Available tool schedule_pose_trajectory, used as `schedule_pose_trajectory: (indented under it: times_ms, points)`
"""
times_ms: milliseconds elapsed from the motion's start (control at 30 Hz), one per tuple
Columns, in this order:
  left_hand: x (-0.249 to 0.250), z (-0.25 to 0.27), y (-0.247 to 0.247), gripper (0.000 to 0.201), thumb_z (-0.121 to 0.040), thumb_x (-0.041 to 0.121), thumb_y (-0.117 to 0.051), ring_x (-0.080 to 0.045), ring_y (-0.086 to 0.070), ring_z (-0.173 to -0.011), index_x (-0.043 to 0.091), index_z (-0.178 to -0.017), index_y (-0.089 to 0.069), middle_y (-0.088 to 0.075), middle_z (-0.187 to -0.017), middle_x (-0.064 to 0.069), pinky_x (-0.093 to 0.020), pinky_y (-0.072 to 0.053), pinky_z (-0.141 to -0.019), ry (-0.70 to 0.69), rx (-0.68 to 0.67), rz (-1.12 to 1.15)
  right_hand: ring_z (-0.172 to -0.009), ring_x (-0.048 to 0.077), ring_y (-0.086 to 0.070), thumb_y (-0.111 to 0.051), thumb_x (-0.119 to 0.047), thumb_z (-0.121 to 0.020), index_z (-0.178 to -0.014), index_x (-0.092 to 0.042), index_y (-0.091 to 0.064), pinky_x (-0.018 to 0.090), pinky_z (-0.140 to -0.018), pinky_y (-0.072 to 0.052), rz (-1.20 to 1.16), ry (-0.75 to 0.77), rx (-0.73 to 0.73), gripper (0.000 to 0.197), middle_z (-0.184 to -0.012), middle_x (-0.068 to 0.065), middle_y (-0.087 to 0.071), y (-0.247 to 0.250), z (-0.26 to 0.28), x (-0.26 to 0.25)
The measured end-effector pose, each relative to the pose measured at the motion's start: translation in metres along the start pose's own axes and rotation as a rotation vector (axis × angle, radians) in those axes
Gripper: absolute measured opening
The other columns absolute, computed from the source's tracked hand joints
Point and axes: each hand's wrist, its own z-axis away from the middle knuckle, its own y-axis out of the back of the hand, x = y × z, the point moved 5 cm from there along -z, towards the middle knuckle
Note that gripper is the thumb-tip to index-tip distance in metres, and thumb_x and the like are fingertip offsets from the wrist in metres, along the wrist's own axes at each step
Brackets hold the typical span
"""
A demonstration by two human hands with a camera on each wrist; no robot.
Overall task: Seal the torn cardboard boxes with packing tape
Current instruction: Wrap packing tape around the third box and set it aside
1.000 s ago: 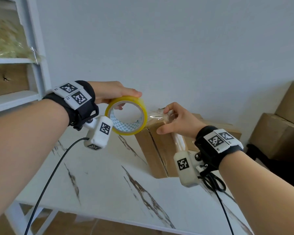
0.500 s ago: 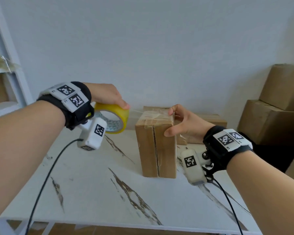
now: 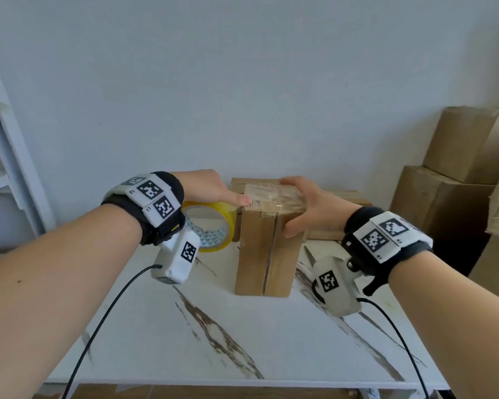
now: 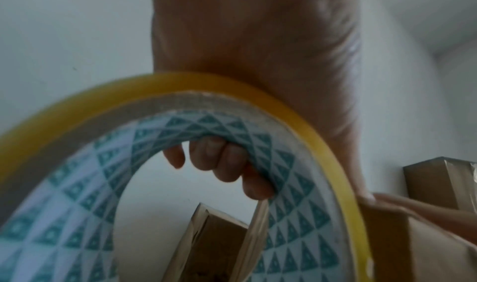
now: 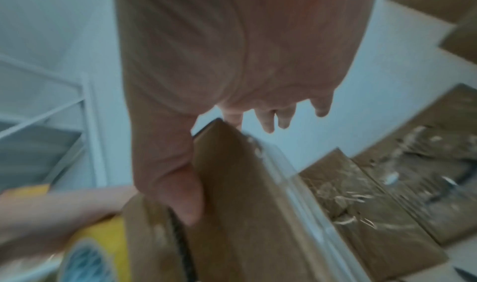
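Box [image 3: 267,249], frame centre, is clamped by the right hand [image 3: 308,208]; left hand [image 3: 211,187] grips the roll [image 3: 213,226]. Tape could wrinkle if the pull slackens.

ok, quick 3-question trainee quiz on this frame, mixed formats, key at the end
1. True or false: the tape roll lies flat on the table with no hand on it.
2. Multiple choice: where is the right hand?
A. hanging free above the table
B. gripping the top right of the upright cardboard box, thumb down its front
C. holding scissors
3. Fill in: the left hand holds the roll with fingers hooked through its ____.

Key: 1 false; 2 B; 3 core (the centre hole).
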Motion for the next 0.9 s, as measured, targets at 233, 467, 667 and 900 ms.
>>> schedule_pose_trajectory:
  times_ms: [233, 467, 667, 900]
  points:
    - [-0.005, -0.008, -0.007, 0.060, -0.077, 0.066, -0.057, -0.011, -0.037, -0.052, 0.007, -0.077, -0.061, -0.027, -0.073, 0.011, -0.026, -0.029, -0.054, -0.015, -0.005, 0.072, -0.147, 0.017, 0.006, -0.061, -0.068, -0.072, -0.152, -0.020, 0.002, 0.052, -0.117, 0.001, 0.550, 0.036, -0.135, 0.113, -0.160, -0.003, 0.005, -0.027, -0.027, -0.042]
    - [-0.015, -0.009, -0.012, 0.047, -0.084, 0.054, -0.058, -0.011, -0.044, -0.050, 0.020, -0.053, -0.050, -0.047, -0.054, 0.004, -0.024, -0.035, -0.059, -0.111, -0.037, 0.209, -0.122, 0.022, -0.045, -0.075, -0.048, -0.068, -0.142, -0.019, -0.029, 0.039, -0.104, -0.040, 0.438, -0.065, -0.161, 0.091, -0.139, 0.002, -0.043, -0.018, -0.033, -0.052]
    - [-0.024, -0.002, -0.017, 0.040, -0.087, 0.039, -0.054, -0.016, -0.052, -0.054, 0.014, -0.056, -0.059, -0.059, -0.056, -0.002, -0.028, -0.044, -0.068, -0.142, -0.119, 0.252, -0.136, 0.026, -0.031, -0.077, -0.037, -0.068, -0.149, -0.029, -0.006, 0.042, -0.109, -0.034, 0.526, -0.036, -0.229, 0.108, -0.152, 0.004, -0.025, -0.025, -0.047, -0.067]
    - [-0.022, -0.002, -0.014, 0.037, -0.091, 0.040, -0.054, -0.016, -0.055, -0.053, 0.010, -0.071, -0.062, -0.061, -0.059, -0.003, -0.026, -0.048, -0.065, -0.164, -0.177, 0.326, -0.124, 0.023, -0.036, -0.077, -0.041, -0.065, -0.132, -0.036, -0.037, 0.040, -0.096, -0.042, 0.672, -0.036, -0.259, 0.078, -0.132, 0.000, -0.036, -0.033, -0.052, -0.070]
